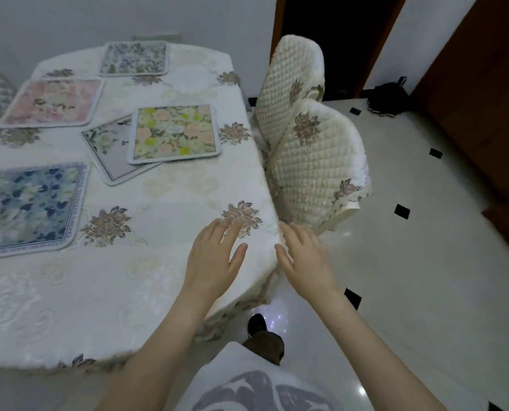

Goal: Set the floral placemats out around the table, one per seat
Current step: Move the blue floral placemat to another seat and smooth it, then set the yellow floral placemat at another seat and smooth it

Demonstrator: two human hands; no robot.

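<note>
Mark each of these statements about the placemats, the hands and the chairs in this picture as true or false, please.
1. The yellow-green placemat lies partly on top of the grey placemat. True.
2. The left hand grips a placemat. False: it is open over the tablecloth and holds nothing.
3. Five placemats show on the table. True: also the blue placemat, the pink placemat and the far placemat.
4. The right hand rests on a chair. False: it is open at the table's edge, apart from the two covered chairs.
5. The blue placemat overlaps the pink one. False: they lie apart.
</note>
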